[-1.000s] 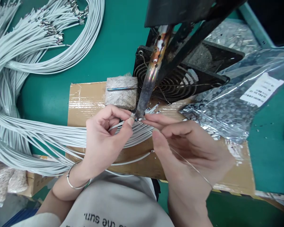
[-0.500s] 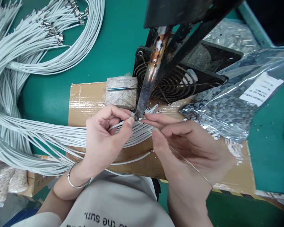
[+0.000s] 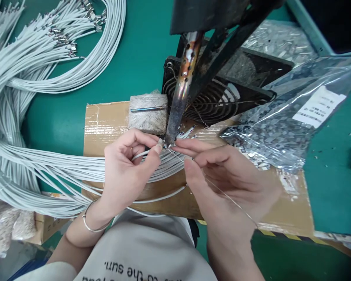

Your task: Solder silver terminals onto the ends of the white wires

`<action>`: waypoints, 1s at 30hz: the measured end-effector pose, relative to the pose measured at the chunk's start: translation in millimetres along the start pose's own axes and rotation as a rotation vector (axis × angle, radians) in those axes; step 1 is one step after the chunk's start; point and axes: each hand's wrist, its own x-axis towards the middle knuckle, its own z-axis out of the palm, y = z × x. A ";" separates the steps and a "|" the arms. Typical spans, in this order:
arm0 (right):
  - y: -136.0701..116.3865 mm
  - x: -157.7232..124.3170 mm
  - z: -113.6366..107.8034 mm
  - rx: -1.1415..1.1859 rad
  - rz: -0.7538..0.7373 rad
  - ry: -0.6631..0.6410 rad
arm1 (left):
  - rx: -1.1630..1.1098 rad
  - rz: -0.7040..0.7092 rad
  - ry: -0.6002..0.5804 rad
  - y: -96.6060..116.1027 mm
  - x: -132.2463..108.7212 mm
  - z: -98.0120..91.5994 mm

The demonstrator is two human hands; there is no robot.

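Note:
Thumb and forefinger of my left hand (image 3: pixel 127 169) are closed on a white cable (image 3: pixel 140 155), its end at the lower tip of a mounted soldering iron (image 3: pixel 181 88). Across from it, my right hand (image 3: pixel 225 183) pinches a thin solder wire (image 3: pixel 231 199), which runs back under the palm. The wire's front end reaches the iron's tip. Small metal bits show between the fingertips, too small to make out. Beneath both hands lies a bundle of white cables (image 3: pixel 76 160) on a cardboard sheet (image 3: pixel 105 121).
A black fan with a wire guard (image 3: pixel 213 101) stands behind the iron. Left of the iron is a wrapped block (image 3: pixel 149 121) with a thin metal rod on it. On the right lies a clear bag of small metal parts (image 3: pixel 269 132). Coiled cables (image 3: pixel 76 84) fill the left.
The whole view has shifted slightly, so things on the right appear further left. Both hands keep their grips on the cable and solder wire at the iron's tip.

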 end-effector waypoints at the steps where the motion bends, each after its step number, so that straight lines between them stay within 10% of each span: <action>1: 0.4 0.3 0.0 -0.004 -0.002 0.002 | 0.002 -0.004 0.000 -0.1 0.1 0.0; 30: 3.6 -1.8 -0.4 0.002 0.010 0.000 | 0.020 0.017 -0.002 -1.2 0.8 0.1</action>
